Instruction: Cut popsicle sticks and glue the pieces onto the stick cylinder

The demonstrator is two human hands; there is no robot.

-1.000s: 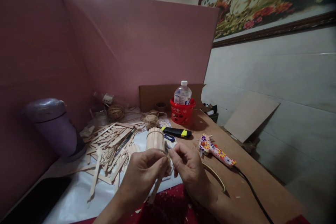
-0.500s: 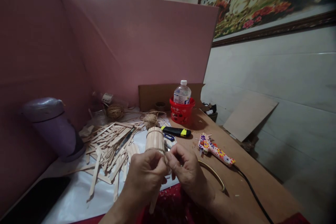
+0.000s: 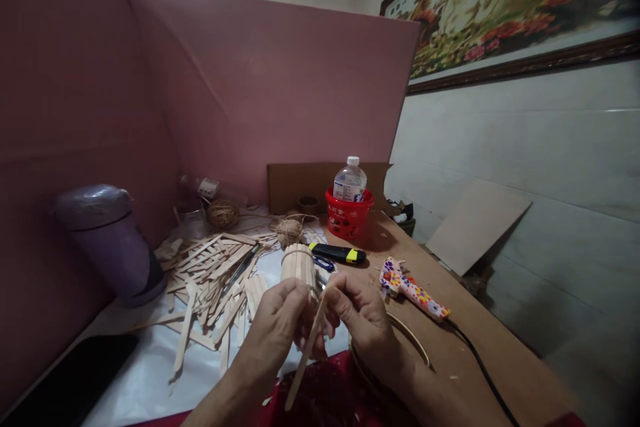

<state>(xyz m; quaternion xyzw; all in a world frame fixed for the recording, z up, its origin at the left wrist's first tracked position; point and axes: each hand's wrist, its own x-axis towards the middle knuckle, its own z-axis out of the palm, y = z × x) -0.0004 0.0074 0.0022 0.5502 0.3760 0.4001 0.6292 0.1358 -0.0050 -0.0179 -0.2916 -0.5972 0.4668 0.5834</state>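
On the bench (image 3: pixel 453 353), the left hand (image 3: pixel 273 320) is set against the near end of the stick barrel (image 3: pixel 297 265), fingers curled; what they grip there is hidden. The right hand (image 3: pixel 365 320) is just beside it, thumb and forefinger pinching a single flat stick (image 3: pixel 305 360). Half a second ago a stick hung below the left hand; now this one slants from the right fingers down in front of the left. That suggests the stick is being handled or positioned, while the barrel stays between hands and twine ball (image 3: pixel 289 232).
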